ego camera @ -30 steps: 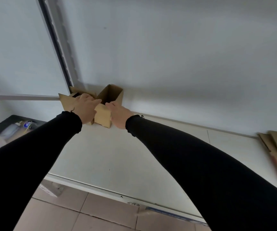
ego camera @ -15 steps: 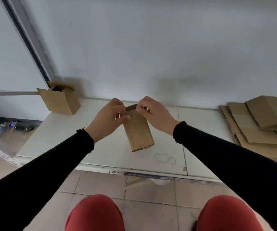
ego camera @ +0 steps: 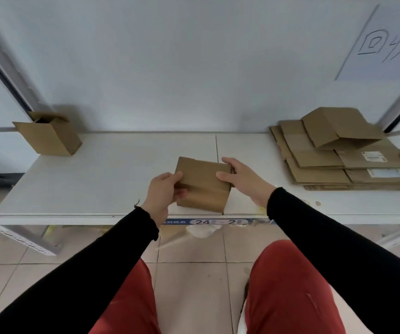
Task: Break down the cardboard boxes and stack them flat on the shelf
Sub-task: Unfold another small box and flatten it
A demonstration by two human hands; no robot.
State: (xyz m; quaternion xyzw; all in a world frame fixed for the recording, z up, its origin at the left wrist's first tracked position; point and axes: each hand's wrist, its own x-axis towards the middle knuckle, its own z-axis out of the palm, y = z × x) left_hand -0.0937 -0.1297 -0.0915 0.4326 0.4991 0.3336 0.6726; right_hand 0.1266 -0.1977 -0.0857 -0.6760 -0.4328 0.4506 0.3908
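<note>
A small brown cardboard box [ego camera: 202, 183] is held over the middle of the white shelf [ego camera: 112, 174], near its front edge. My left hand [ego camera: 164, 192] grips its left side, thumb on top. My right hand [ego camera: 241, 178] grips its right end, thumb on the top face and fingers behind. A second small box [ego camera: 49, 136] stands upright with its flaps open at the shelf's back left. A pile of flattened cardboard [ego camera: 341, 153] lies at the right end of the shelf.
A white wall rises right behind the shelf, with handwritten characters [ego camera: 386, 47] at upper right. Metal shelf uprights [ego camera: 3, 71] slant at both sides. A label strip [ego camera: 218, 221] runs along the shelf's front edge. Tiled floor and my red-clad knees lie below.
Both hands carried the small box from the back left corner to the shelf's middle. It has turned from narrow and upright to lying broad between my hands. The view swung right.
</note>
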